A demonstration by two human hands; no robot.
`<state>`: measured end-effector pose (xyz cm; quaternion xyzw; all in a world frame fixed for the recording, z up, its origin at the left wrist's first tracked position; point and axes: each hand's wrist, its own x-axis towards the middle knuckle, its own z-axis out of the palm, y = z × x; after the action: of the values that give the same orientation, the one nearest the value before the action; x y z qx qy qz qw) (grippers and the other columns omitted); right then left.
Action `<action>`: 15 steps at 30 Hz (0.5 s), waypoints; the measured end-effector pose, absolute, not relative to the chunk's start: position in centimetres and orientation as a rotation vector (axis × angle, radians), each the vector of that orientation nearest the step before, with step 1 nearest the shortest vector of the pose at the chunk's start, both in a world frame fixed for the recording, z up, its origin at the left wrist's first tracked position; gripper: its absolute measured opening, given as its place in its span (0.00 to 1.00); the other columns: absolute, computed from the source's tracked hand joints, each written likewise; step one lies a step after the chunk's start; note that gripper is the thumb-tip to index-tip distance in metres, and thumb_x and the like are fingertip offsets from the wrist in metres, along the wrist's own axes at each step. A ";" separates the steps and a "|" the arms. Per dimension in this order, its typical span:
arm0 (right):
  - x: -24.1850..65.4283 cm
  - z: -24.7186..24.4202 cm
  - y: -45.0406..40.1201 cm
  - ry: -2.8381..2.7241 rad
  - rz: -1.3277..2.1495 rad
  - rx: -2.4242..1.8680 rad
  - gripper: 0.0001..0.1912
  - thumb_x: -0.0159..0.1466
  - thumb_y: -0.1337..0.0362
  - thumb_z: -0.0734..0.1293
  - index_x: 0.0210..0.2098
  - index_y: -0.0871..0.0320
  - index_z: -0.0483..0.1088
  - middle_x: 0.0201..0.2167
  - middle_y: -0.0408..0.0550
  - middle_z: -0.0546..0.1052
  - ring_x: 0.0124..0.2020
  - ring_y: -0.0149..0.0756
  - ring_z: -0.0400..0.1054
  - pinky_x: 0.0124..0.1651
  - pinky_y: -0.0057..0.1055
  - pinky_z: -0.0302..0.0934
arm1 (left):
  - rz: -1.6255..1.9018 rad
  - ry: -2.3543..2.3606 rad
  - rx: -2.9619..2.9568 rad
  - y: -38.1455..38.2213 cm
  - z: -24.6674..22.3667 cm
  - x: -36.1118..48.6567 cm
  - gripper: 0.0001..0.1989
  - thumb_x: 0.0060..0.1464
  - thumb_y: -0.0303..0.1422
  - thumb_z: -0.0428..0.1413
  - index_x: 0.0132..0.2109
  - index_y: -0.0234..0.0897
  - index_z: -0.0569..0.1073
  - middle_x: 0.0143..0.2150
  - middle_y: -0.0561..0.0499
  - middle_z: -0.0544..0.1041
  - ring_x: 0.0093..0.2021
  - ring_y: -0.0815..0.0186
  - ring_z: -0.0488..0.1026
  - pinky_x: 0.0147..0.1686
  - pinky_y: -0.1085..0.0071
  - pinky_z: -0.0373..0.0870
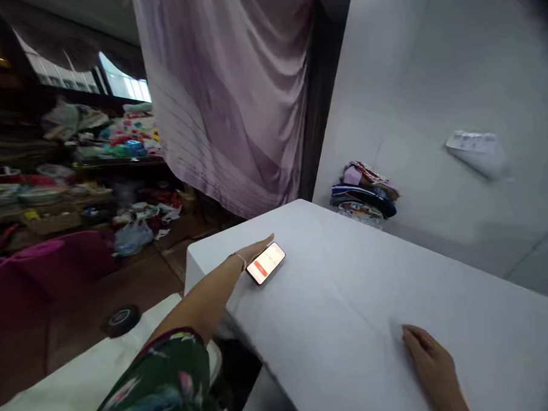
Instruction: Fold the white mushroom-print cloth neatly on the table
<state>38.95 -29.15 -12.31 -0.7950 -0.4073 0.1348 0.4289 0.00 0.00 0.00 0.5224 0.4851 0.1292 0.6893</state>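
Your left hand (pixel 254 250) extends forward over the white-covered bench (pixel 343 323) and has the phone (pixel 266 263). The grip of this hand is closed on the phone along its far, left side; one fingertip projects past the upper edge. The phone is located above the near-left part of the bench surface, screen upward and tilted diagonally. Whether its underside touches the bench cannot be determined. The screen is lit, pale, with an orange-red button toward its lower end; the lettering is too small to read.

Your right hand (pixel 433 362) is at the lower right, over the bench and well apart from the phone. Its grip is drawn together: the fingers curl in and their tips meet the thumb. You cannot tell whether anything thin is pinched there.

A bracelet (pixel 240 259) encircles your left wrist, and a dark green floral sleeve (pixel 172 367) covers the upper arm. Along the wall (pixel 408 72), note the stack of folded cloth (pixel 363 192) near the bench's far edge. A mauve curtain (pixel 242 92) hangs beyond the bench. At lower left, a black round object (pixel 121 320) lies beside a pale surface (pixel 82 377).
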 end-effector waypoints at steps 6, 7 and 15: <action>39.0 -11.9 -29.4 -1.029 0.287 -2.014 0.23 0.53 0.45 0.62 0.36 0.55 0.74 0.37 0.44 0.78 0.42 0.42 0.71 0.42 0.29 0.64 | 0.295 1.319 1.416 1.2 -0.7 -0.6 0.39 0.42 0.66 0.42 0.43 0.34 0.70 0.43 0.41 0.77 0.44 0.54 0.73 0.39 0.63 0.71; 39.0 -11.9 -29.4 -1.030 0.277 -2.012 0.23 0.52 0.45 0.62 0.36 0.55 0.74 0.37 0.44 0.78 0.41 0.42 0.71 0.42 0.29 0.65 | 0.290 1.340 1.439 1.5 -0.7 -0.7 0.40 0.42 0.66 0.43 0.44 0.34 0.70 0.45 0.40 0.77 0.46 0.53 0.73 0.40 0.62 0.70; 39.0 -12.4 -29.3 -1.034 0.232 -2.017 0.22 0.52 0.46 0.63 0.35 0.55 0.74 0.36 0.45 0.79 0.41 0.42 0.72 0.40 0.29 0.66 | 0.265 1.578 1.667 2.9 -0.6 -1.6 0.46 0.38 0.68 0.40 0.52 0.36 0.67 0.59 0.37 0.66 0.58 0.44 0.61 0.49 0.55 0.62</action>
<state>39.02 -29.34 -12.44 -0.8041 -0.4122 0.0923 0.4184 -1.57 2.89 -0.58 0.6600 0.6247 0.1050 0.4038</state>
